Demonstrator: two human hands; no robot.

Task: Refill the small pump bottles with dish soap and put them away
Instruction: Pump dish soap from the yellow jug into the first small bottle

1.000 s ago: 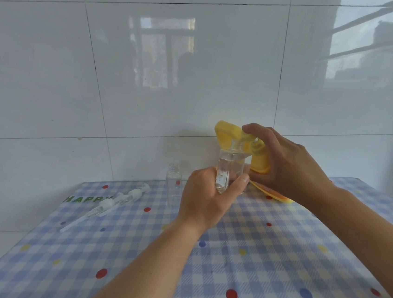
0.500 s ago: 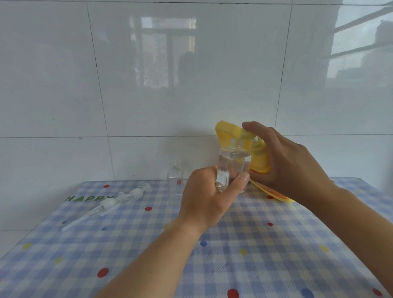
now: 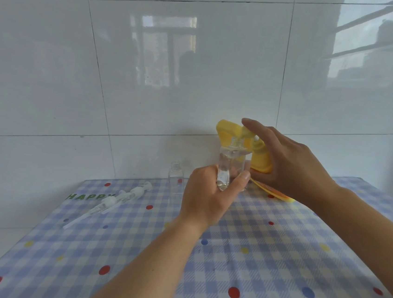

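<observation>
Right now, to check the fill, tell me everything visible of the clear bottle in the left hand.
The clear bottle is small, square-sided, plastic-looking, its threaded neck open, no pump. The left hand grips its lower half, holding it upright over the table. Clear liquid with bubbles seems to reach its shoulder. The yellow pouch in the right hand tilts close behind its neck.

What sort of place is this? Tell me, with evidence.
Probably a home kitchen corner: glossy white wall tiles, a checked tablecloth, a yellow soap pouch held over a small clear bottle.
</observation>
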